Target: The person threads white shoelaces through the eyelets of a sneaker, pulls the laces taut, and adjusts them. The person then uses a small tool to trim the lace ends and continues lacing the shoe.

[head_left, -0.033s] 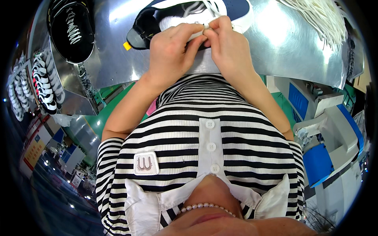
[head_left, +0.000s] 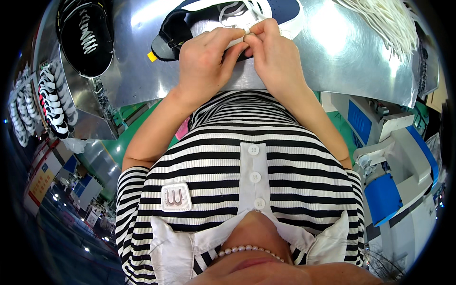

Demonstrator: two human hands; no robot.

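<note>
A low shoe [head_left: 198, 21] in white and navy, with a black lining, lies on its side before me, its toe to the right. A yellow tab [head_left: 152, 56] sticks out at its heel. Both hands meet over the near edge of its lacing, pinching a white shoelace [head_left: 246, 30] between thumbs and forefingers. My left hand [head_left: 203, 59] is closed on the lace from the heel side. From the toe side my right hand [head_left: 277, 57] grips it close by. Loose lace loops lie over the shoe's opening. My fingers hide the near eyelets.
The shoe rests on a shiny metal table [head_left: 142, 78]. A black shoe with white laces [head_left: 87, 38] is at the left, and a bundle of white laces [head_left: 384, 23] at the far right. Racked shoes [head_left: 54, 102] stand lower left; a grey and blue machine [head_left: 396, 190] stands right.
The shoe and both hands have shifted very slightly to the left. The pinch on the lace stays the same.
</note>
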